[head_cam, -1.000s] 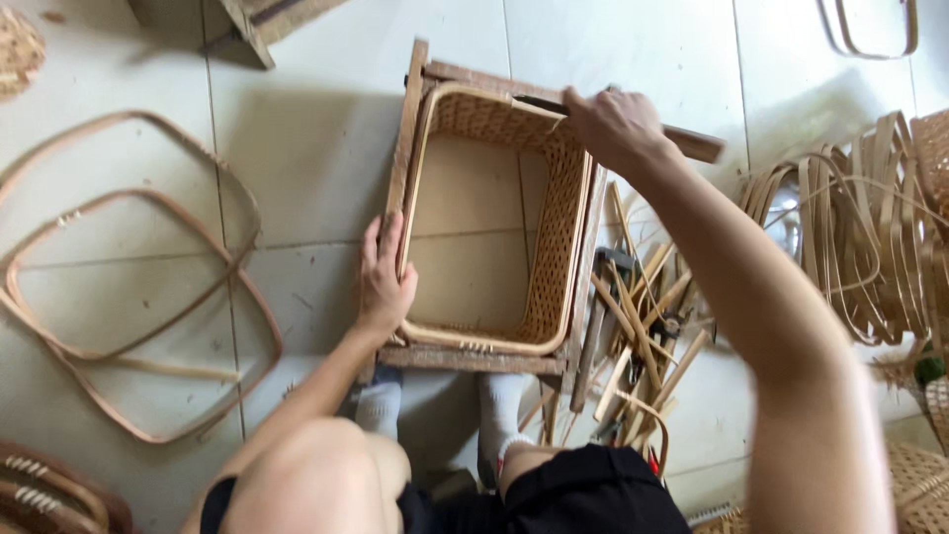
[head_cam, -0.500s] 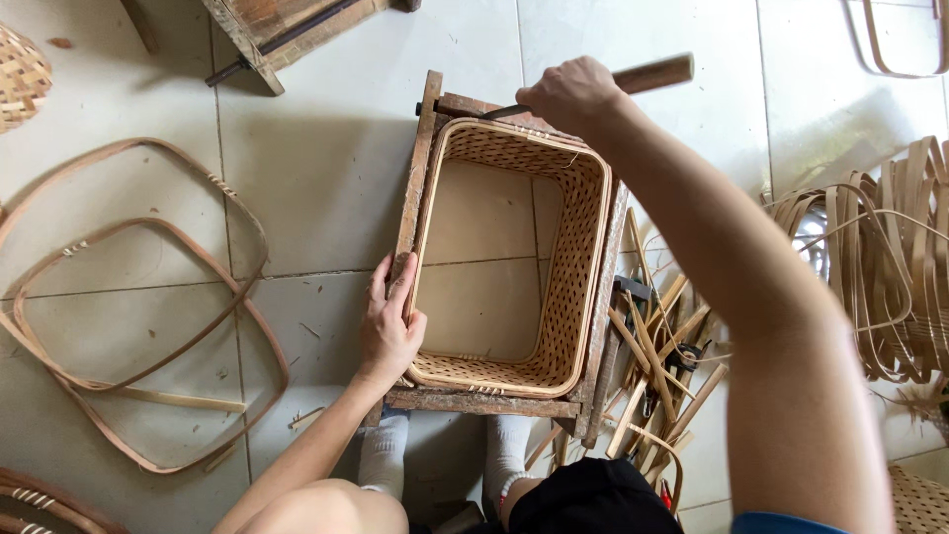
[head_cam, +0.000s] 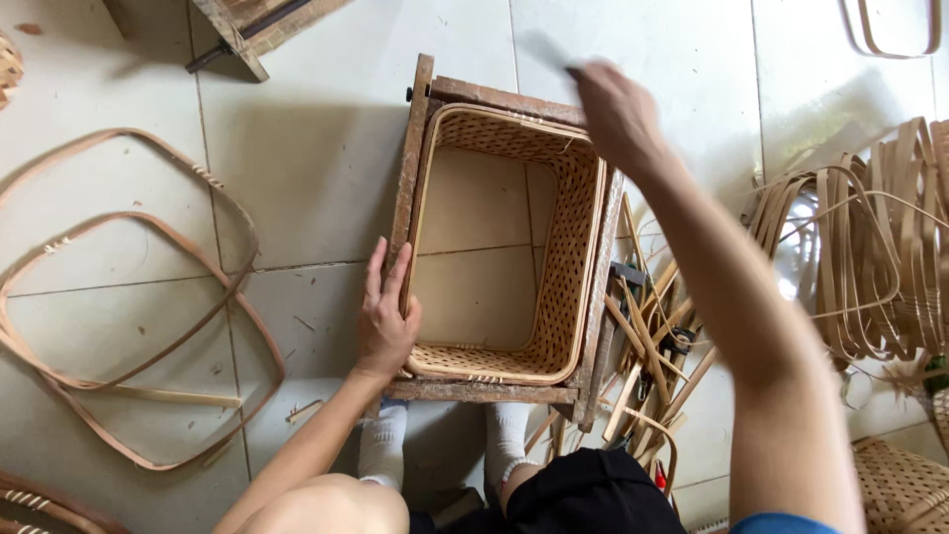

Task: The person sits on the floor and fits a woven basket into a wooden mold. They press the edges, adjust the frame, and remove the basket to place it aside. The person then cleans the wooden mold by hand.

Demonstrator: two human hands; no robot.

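Head cam, looking straight down at a pale tiled floor point(head_cam: 326, 148). Centre: a rectangular woven tan bamboo basket w/ open bottom point(head_cam: 568, 257), sitting inside a dark weathered wooden frame point(head_cam: 410, 158) that boxes it on all sides; floor tiles show through the basket's middle. Left hand point(head_cam: 386, 316) lies flat on the frame's left rail, fingers together & extended along the wood, thumb side against the basket's pale rim; pressing down, not pinching. Right hand point(head_cam: 618, 114) is raised over the far right corner of frame & basket, fingers curled into a fist round a dark, motion-blurred tool handle point(head_cam: 549, 54) that sticks out toward upper left; tool type can't tell, too smeared. Right forearm runs diagonally down to the bottom right of view. Person's two feet in white socks point(head_cam: 381, 450) sit just below the frame's near rail, knees & black shorts at bottom edge. Right of frame, touching or just beside it: a loose heap of short bamboo strips & sticks point(head_cam: 652, 346), some dark bits mixed in. Further right: a big bundle of bent bamboo hoops & splints point(head_cam: 870, 247); a woven piece at lower right corner. Left side of floor: two large rounded-square bamboo rim loops point(head_cam: 129, 297), overlapping, well apart from frame. Top edge: another wooden frame piece point(head_cam: 257, 25), partly cut off.
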